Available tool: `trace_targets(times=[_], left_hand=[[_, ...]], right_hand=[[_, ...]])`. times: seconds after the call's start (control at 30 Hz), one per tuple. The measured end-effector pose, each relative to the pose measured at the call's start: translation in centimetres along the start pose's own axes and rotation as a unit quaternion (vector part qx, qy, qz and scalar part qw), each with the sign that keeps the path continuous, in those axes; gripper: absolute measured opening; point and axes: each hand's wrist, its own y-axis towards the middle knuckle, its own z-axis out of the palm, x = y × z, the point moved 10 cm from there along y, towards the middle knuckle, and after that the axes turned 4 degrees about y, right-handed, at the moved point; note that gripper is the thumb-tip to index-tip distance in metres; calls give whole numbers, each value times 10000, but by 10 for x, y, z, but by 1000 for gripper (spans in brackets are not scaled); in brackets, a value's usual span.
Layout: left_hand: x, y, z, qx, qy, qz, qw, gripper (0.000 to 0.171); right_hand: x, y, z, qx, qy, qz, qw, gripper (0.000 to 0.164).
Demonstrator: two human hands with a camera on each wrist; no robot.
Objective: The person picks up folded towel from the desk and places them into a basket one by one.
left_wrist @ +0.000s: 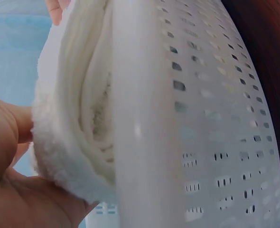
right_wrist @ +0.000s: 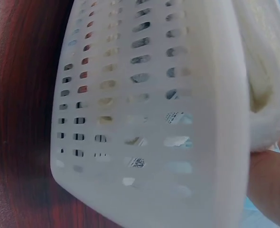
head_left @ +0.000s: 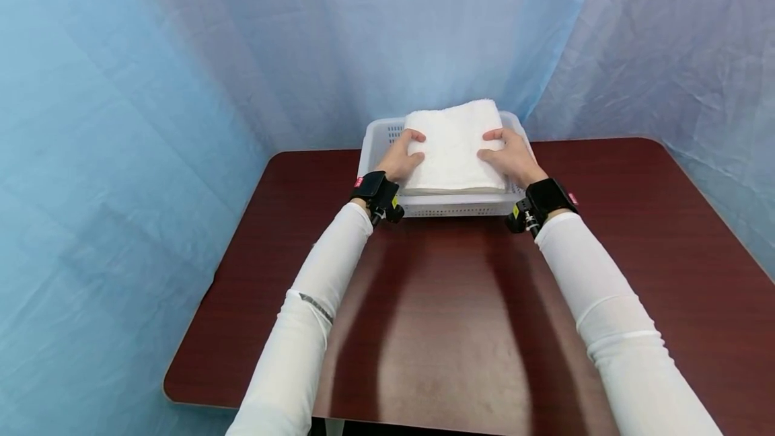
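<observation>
A folded white towel (head_left: 454,147) lies level with the top of a white plastic basket (head_left: 457,206) at the back of the table. Its left edge is gripped by my left hand (head_left: 403,155), thumb toward the front. On the opposite edge my right hand (head_left: 512,157) holds the towel the same way. Several soft layers of the towel (left_wrist: 69,95) show beside the basket's rim (left_wrist: 142,118) in the left wrist view. From the right wrist, the basket's slotted wall (right_wrist: 144,109) hides most of the towel, and part of my right hand (right_wrist: 270,180) shows past the rim.
The dark red-brown table (head_left: 448,328) has rounded corners and carries the basket near its far edge. Light blue sheets (head_left: 339,39) hang behind it and along its left side. Through the basket's slots, small printed patches (right_wrist: 137,162) are visible.
</observation>
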Motion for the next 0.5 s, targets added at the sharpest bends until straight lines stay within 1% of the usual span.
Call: trace_targets(times=[0.1,0.2,0.4,0.5], left_hand=[[3,-1,3,156,77,-39,9998,37],[5,-3,7,329,206,-39,9992,43],[10,-7,10,676,518,63,9963,54],[11,-10,9,784,622,124,9949,61]], right_hand=[[-3,-1,2,60,-144,-45,9999,52],[-6,-2,3,30,-274,-42,9996,53],[-8,-4,10,154,-666,-103,9976,55],[-11,-6,12,241,-788,-104,9965,55]])
